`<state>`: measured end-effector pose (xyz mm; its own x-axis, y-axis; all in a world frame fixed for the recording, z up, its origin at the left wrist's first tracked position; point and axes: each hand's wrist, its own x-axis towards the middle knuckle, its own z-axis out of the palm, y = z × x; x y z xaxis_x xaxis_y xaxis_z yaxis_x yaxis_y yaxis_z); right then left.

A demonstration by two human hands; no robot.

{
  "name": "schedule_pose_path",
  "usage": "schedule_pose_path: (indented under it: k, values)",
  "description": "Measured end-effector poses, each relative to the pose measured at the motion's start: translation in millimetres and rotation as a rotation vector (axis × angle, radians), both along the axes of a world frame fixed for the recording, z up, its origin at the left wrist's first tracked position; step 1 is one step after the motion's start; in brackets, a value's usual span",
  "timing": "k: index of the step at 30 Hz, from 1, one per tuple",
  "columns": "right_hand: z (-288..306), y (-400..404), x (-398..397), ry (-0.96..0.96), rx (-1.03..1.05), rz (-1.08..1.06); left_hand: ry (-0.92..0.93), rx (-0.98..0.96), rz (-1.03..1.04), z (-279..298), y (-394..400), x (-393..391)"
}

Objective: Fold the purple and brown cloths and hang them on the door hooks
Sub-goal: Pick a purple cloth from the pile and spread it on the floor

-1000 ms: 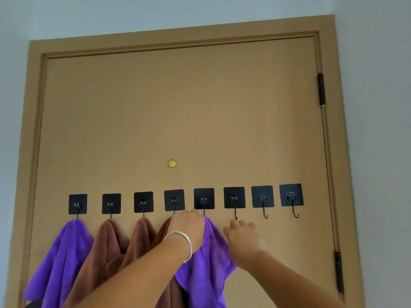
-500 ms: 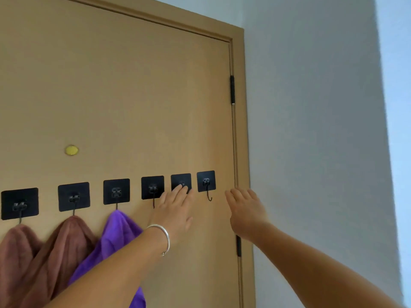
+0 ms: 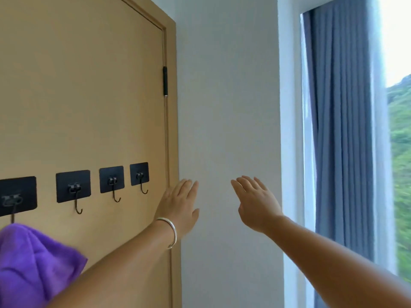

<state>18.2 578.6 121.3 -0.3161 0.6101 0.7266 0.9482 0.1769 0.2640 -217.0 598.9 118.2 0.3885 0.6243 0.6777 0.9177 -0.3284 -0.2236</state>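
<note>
A purple cloth (image 3: 33, 263) hangs at the lower left from a black door hook (image 3: 13, 198) on the tan door (image 3: 89, 85). To its right, three bare hooks (image 3: 76, 192) sit in a row. My left hand (image 3: 180, 207), with a silver bracelet at the wrist, is held up flat with straight fingers in front of the door frame, holding nothing. My right hand (image 3: 255, 203) is raised flat in front of the white wall, fingers straight, also holding nothing. No brown cloth is in view.
The door frame (image 3: 172, 130) with a black hinge (image 3: 165, 81) borders a white wall (image 3: 226, 107). Further right hangs a grey-blue curtain (image 3: 342, 130) beside a bright window (image 3: 398, 130) with greenery outside.
My view has swung to the right; the brown cloths have left the frame. My left hand has let go of the purple cloth and both hands have moved right, off the hooks, with fingers straight.
</note>
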Motion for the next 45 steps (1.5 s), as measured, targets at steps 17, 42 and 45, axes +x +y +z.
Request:
schedule_pose_path:
  k: [17,42,45]
  values:
    - [-9,-252,205,0.054,-0.096,-0.676,0.011,0.001,-0.597,-11,-95,251]
    - [-34,-768,392,0.297,-0.078,-1.542,0.026,-0.052,-1.406,-33,-519,626]
    - [-42,-827,389,0.301,-0.073,-1.641,0.047,-0.05,-1.485,-40,-580,654]
